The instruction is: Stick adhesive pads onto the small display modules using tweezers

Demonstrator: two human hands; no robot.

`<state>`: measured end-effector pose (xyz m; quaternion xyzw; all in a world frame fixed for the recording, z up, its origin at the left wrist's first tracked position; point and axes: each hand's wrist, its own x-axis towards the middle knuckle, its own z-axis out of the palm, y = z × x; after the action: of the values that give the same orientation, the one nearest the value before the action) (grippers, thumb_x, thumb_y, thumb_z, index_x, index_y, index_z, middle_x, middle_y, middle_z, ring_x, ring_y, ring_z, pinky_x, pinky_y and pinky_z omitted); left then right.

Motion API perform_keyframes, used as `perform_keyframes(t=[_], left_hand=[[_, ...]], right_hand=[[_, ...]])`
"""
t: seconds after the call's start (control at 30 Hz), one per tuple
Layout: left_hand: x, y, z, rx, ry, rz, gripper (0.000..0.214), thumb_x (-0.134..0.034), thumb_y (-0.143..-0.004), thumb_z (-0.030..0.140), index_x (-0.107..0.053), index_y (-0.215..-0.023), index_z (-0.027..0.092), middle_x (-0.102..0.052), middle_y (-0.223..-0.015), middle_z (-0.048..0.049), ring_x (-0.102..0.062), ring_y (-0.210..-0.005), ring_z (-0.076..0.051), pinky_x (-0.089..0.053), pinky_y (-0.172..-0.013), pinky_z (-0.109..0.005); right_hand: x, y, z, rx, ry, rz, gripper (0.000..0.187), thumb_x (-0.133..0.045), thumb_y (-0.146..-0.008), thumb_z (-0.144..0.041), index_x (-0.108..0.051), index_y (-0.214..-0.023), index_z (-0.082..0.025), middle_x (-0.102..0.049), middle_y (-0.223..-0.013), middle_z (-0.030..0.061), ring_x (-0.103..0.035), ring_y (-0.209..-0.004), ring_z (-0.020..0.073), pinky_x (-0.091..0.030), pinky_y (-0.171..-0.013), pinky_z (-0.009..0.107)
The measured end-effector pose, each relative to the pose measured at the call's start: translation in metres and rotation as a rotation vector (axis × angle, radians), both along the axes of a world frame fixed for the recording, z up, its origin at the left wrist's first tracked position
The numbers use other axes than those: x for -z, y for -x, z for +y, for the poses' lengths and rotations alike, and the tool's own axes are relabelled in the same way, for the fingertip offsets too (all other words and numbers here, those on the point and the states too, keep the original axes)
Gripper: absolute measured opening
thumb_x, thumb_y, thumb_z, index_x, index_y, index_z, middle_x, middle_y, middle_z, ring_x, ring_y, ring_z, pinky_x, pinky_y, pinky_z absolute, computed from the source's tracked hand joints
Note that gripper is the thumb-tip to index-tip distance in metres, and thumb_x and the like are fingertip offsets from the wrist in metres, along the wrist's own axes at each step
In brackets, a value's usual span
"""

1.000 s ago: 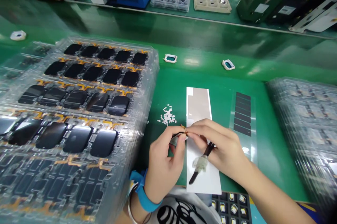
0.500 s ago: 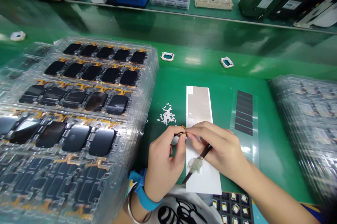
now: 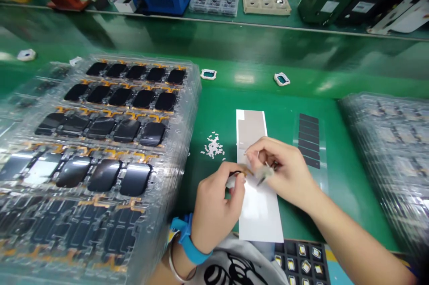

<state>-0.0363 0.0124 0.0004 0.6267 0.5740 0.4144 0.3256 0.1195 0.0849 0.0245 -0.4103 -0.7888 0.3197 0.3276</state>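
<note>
My left hand [image 3: 221, 204] pinches a small display screen between thumb and fingers. Its dark edge and orange flex cable [image 3: 247, 171] show past the fingertips; the rest is hidden. My right hand [image 3: 284, 169] is closed just beyond it, thumb and forefinger pressed together at a tiny pale bit. A thin dark tool with a pale taped lump [image 3: 266, 174] is tucked in the same hand, smeared by motion. Below both hands lies a white backing sheet [image 3: 259, 213] with a grey-beige upper part. Small white scraps [image 3: 213, 146] are heaped to the left of the sheet.
Stacked clear trays of black screens [image 3: 136, 133] fill the left side. Another blurred tray stack [image 3: 392, 142] stands at right. A clear sheet with black strips [image 3: 309, 140] lies between. White-framed parts [image 3: 208, 74] sit at the back, and a black compartment tray [image 3: 303, 258] is by my lap.
My right hand has drawn away from the left fingertips, up and to the right, and the taped tool has swung up with it. The left hand has shifted slightly right, still holding the screen.
</note>
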Motion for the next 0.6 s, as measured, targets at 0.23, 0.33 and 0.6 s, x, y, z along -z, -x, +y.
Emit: perform_keyframes(t=[0.23,0.33,0.6], left_hand=[[0.001,-0.004,0.001,0.237,0.012,-0.019,0.012,-0.052,-0.094,0.011,-0.056,-0.088,0.021,-0.065,-0.074,0.0041,-0.053,-0.057,-0.01,-0.036,-0.057,-0.022],[0.002,-0.002,0.001,0.27,0.055,-0.061,0.009,-0.049,-0.097,0.014,-0.053,-0.093,0.022,-0.063,-0.075,0.0032,-0.053,-0.059,-0.012,-0.035,-0.057,-0.023],[0.008,0.001,-0.009,0.142,0.117,-0.439,0.003,-0.047,-0.105,0.023,-0.045,-0.102,0.024,-0.056,-0.081,0.0035,-0.053,-0.067,-0.011,-0.04,-0.063,-0.023]], right_hand=[[0.005,0.019,0.03,-0.027,0.315,-0.096,0.009,-0.06,-0.076,-0.01,-0.064,-0.069,-0.016,-0.06,-0.063,-0.003,-0.049,-0.059,0.0093,-0.037,-0.058,0.022],[0.009,0.032,0.04,-0.022,0.277,-0.216,0.015,-0.062,-0.075,-0.009,-0.06,-0.063,-0.017,-0.054,-0.057,-0.0041,-0.044,-0.057,0.0093,-0.031,-0.058,0.024],[0.003,0.017,0.032,-0.069,0.508,0.092,0.009,-0.07,-0.079,-0.025,-0.067,-0.077,-0.016,-0.058,-0.065,-0.0027,-0.048,-0.059,0.0096,-0.039,-0.061,0.024]])
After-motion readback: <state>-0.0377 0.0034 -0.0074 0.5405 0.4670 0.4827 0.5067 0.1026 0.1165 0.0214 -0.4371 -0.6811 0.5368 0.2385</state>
